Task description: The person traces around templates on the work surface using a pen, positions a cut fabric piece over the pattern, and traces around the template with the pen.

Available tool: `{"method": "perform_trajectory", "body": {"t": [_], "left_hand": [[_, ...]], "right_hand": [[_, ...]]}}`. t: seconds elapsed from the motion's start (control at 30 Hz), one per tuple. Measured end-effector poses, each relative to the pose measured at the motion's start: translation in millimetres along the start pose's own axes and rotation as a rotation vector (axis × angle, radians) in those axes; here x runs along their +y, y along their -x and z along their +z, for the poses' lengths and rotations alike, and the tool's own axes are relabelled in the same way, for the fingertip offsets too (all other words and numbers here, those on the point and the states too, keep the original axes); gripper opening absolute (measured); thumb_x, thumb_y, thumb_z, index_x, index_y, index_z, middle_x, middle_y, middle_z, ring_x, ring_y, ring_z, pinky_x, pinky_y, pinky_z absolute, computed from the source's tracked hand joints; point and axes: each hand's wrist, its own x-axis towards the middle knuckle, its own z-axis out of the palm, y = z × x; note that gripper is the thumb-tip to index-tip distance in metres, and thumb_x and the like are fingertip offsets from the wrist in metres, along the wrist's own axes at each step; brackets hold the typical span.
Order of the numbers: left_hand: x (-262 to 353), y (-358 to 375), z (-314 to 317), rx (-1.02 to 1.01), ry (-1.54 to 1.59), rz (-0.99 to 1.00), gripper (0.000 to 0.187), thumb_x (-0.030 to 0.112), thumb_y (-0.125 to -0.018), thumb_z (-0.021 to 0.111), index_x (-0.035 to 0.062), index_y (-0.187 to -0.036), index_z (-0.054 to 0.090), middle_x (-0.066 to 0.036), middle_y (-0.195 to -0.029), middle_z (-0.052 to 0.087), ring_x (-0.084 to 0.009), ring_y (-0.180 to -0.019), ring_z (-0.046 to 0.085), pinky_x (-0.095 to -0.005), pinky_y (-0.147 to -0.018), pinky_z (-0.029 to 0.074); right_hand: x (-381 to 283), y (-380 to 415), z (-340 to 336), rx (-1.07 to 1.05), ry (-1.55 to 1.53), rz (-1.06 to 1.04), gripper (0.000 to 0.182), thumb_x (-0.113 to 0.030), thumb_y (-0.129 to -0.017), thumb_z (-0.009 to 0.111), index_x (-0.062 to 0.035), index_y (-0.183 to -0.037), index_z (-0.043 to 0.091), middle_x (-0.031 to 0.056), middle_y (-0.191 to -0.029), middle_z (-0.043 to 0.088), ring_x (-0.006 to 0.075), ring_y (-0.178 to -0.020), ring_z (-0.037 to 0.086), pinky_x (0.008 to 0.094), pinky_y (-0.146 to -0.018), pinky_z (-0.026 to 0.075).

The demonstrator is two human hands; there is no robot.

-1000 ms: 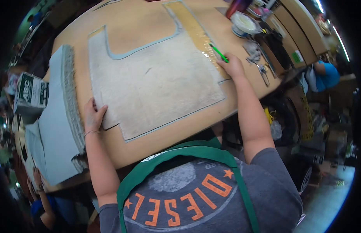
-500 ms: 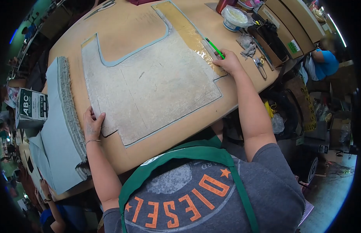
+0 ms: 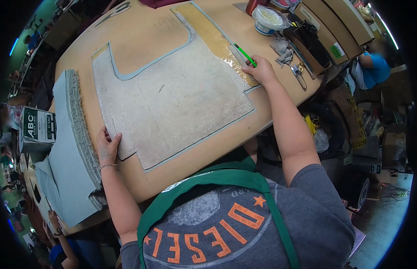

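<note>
A pale grey fabric panel (image 3: 172,98) with a blue edge and a notch cut out of its far side lies flat on the round wooden table (image 3: 141,31). My left hand (image 3: 108,145) rests flat on its near-left corner, fingers apart. My right hand (image 3: 261,68) grips a green pen (image 3: 243,54) at the panel's right edge, its tip on a shiny yellowish strip (image 3: 213,33) that runs along that edge.
A stack of light blue fabric pieces (image 3: 69,148) lies left of the panel. A white tub (image 3: 266,20), scissors (image 3: 299,74), a rag and cardboard boxes (image 3: 325,31) crowd the table's right side. A box marked ABC (image 3: 37,129) is at far left. Other people are nearby.
The view has shifted slightly, so the table sits lower and more to the left. My right hand with the pen has moved a little farther along the strip. My left hand stays on the corner.
</note>
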Motion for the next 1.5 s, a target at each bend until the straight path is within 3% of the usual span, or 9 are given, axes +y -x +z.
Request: {"method": "perform_trajectory", "body": {"t": [0.43,0.77,1.13,1.23,1.5], "left_hand": [[4.7,2.2,-0.6,0.019,-0.065,0.041,0.064,0.019,-0.067,0.071,-0.0075,-0.118,0.042,-0.014,-0.104,0.048,-0.0194,-0.084,0.052,-0.0298,-0.075,0.045],[20.0,7.4,-2.3,0.001,0.042,0.004,0.052,0.012,-0.066,0.071,-0.0048,-0.108,0.045,-0.01,-0.095,0.053,-0.0163,-0.08,0.052,-0.0282,-0.072,0.046],[9.8,5.2,0.0,0.023,0.03,0.055,0.054,0.014,-0.067,0.07,-0.0049,-0.11,0.044,-0.01,-0.096,0.052,-0.0166,-0.08,0.051,-0.0284,-0.072,0.045],[6.8,4.6,0.2,0.028,-0.017,0.073,0.053,0.011,-0.07,0.069,-0.0037,-0.113,0.043,-0.01,-0.097,0.057,-0.0148,-0.081,0.055,-0.0264,-0.071,0.046],[10.3,4.5,0.6,0.016,0.027,0.023,0.054,0.013,-0.066,0.071,-0.0046,-0.11,0.045,-0.011,-0.097,0.051,-0.017,-0.08,0.052,-0.0284,-0.073,0.045]], "right_hand": [[-1.0,1.3,-4.9,-0.066,-0.012,-0.031,0.033,-0.019,-0.063,0.074,-0.0018,-0.086,0.059,0.0108,-0.077,0.061,0.0205,-0.071,0.059,0.0306,-0.066,0.045],[10.5,-2.4,-6.2,-0.135,-0.142,-0.014,0.037,-0.013,-0.062,0.075,0.0027,-0.092,0.059,0.011,-0.085,0.063,0.0187,-0.076,0.06,0.0299,-0.07,0.047],[8.9,-2.7,-4.2,-0.112,-0.127,0.001,0.033,-0.014,-0.063,0.074,0.0006,-0.089,0.059,0.0109,-0.082,0.062,0.0191,-0.074,0.059,0.03,-0.068,0.047],[1.7,-2.3,-3.1,-0.065,-0.028,0.008,0.03,-0.017,-0.064,0.074,-0.0017,-0.085,0.059,0.0117,-0.079,0.061,0.0211,-0.073,0.059,0.0311,-0.067,0.046],[-0.4,-0.9,-2.7,-0.011,0.006,-0.024,0.028,-0.019,-0.065,0.073,-0.0024,-0.083,0.058,0.0121,-0.075,0.06,0.0228,-0.07,0.058,0.0321,-0.065,0.045]]}}
